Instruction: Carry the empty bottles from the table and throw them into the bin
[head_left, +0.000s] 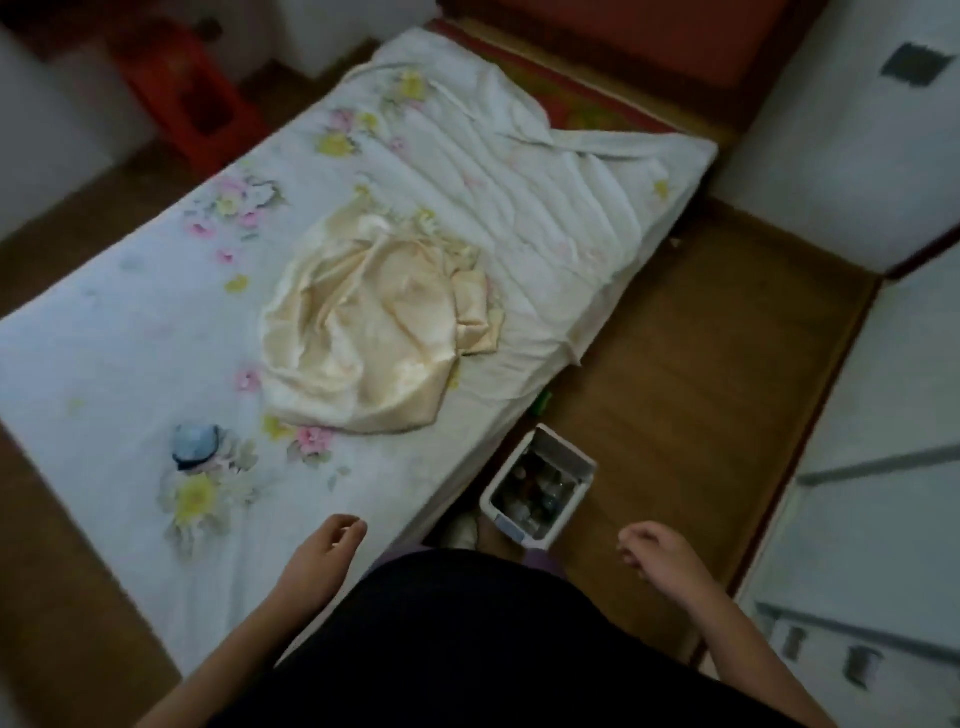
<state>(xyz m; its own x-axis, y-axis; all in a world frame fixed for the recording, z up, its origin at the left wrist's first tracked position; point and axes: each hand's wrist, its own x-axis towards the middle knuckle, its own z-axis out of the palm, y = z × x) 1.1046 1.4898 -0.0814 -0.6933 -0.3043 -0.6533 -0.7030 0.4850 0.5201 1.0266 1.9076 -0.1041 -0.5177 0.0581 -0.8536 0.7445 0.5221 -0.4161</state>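
A small white bin (566, 460) stands on the wooden floor beside the bed, just ahead of my feet. Several bottles (535, 493) lie inside it, blurred and dark. My left hand (327, 545) hangs over the bed's near edge with loosely curled fingers and holds nothing. My right hand (657, 553) hovers to the right of the bin, fingers loosely curled, also holding nothing. No table is in view.
A bed (130, 338) with a floral white sheet fills the left and centre, with a cream cloth (363, 332) and a small blue round object (196, 446) on it. White cabinets (883, 467) line the right. A red stool (182, 88) stands at the far left. Wooden floor (701, 364) runs between bed and cabinets.
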